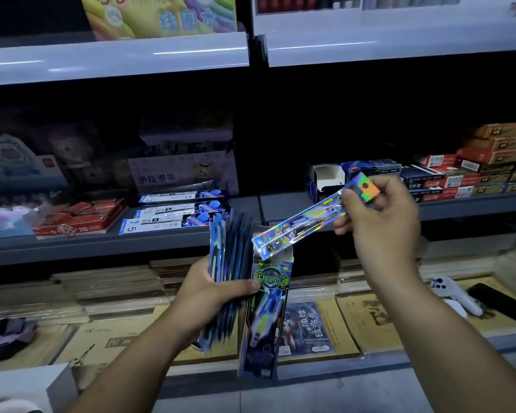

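In the head view, a fanned bundle of blue packets [230, 251] is gripped in the left hand [212, 293]. A tall blue carton [267, 308] is held against the bundle, with the thumb laid across its front. The carton is held upright with its top flaps open. A green emblem is printed on it, but the lettering is too stylised to be read.

A long holographic packet [304, 217] is pinched at its upper end, near the round hang hole, by the curled fingers and thumb of the right hand [382, 222]. The packet is held aslant, and its lower end lies right at the open mouth of the carton. Whether it is inside cannot be told.

Behind the hands, on the middle shelf [161, 242], a red box marked "2B" [78, 217] is seen at the left. Just beside it, white-and-blue packs [167, 216] are printed with "0" and "5". Behind those packs stands a pale box lettered "护指绷带" [179, 174].

To the right, an open white box [325, 177] is set near stacked red and black boxes [465, 174], whose labels are too small to be read. On the top shelf, a colourful box marked "3D" [161, 16] is shown.

Below, brown-covered notebooks [367, 320] are laid flat, with a white gadget [453, 296] and a black phone [501, 302] resting at the right.
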A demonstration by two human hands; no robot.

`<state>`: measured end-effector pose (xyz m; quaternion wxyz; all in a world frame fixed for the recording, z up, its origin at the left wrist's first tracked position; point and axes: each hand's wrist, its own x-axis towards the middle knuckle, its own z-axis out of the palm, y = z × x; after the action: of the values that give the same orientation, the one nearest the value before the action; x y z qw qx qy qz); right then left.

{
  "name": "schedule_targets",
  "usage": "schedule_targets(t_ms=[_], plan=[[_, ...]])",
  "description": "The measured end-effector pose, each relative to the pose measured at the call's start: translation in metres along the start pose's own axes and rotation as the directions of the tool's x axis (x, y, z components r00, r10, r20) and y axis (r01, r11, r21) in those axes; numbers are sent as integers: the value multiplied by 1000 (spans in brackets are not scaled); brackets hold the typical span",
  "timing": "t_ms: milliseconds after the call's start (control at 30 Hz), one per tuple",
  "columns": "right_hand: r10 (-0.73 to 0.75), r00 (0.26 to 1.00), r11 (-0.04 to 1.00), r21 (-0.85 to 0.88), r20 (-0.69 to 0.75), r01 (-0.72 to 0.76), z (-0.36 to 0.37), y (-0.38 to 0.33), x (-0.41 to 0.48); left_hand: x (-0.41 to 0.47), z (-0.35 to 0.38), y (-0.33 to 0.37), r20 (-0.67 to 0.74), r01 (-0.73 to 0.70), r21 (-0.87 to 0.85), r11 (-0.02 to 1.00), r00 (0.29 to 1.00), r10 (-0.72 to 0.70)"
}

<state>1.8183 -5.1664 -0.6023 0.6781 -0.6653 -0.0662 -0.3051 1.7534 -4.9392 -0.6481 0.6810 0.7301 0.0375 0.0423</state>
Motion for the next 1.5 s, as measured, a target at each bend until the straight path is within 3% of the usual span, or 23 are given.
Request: schedule_targets(t_ms=[133, 233, 367, 433, 600, 700, 800, 867, 967, 1067, 1333, 1500], plan=[[-255, 966, 952, -185, -41, 243, -8, 0, 2, 2, -4, -2, -77, -49, 93, 994, 995, 56], [-476, 879, 815, -361, 27, 453, -6, -3, -5, 1, -3, -1, -107, -69, 96, 993, 991, 79], [-591, 784, 685, -394, 193, 613, 3, -7, -19, 1, -6, -2, -102, -56, 134, 989, 992, 70], [-553, 785, 686, -382, 279, 620, 7, -5, -24, 1, -7, -3, -97, -64, 152, 986, 992, 79], [-287, 843, 758, -431, 455, 490, 16, 4, -36, 1, -6, -3, -67, -107, 183, 977, 990, 121], [-159, 859, 780, -471, 488, 412, 22, 7, -40, 0, -5, -3, -66, -127, 164, 978, 988, 139], [-18, 886, 884, -407, 463, 230, 27, 11, -41, 1, -6, -4, -73, -143, 131, 981, 985, 153], [130, 854, 940, -336, 503, 55, 27, 12, -40, 2, -7, -4, -79, -151, 102, 983, 984, 159], [275, 679, 937, -348, 680, -31, 25, 10, -38, 2, -9, -4, -67, -132, -23, 991, 989, 130], [278, 557, 953, -299, 783, -54, 24, 10, -39, 4, -13, -5, -36, -87, -193, 977, 996, 82], [238, 632, 959, -282, 738, -32, 28, 14, -44, 1, -13, -6, 14, -81, -154, 985, 996, 84], [246, 631, 961, -270, 736, -60, 30, 11, -43, 1, -14, -6, -16, -94, -95, 991, 996, 93]])
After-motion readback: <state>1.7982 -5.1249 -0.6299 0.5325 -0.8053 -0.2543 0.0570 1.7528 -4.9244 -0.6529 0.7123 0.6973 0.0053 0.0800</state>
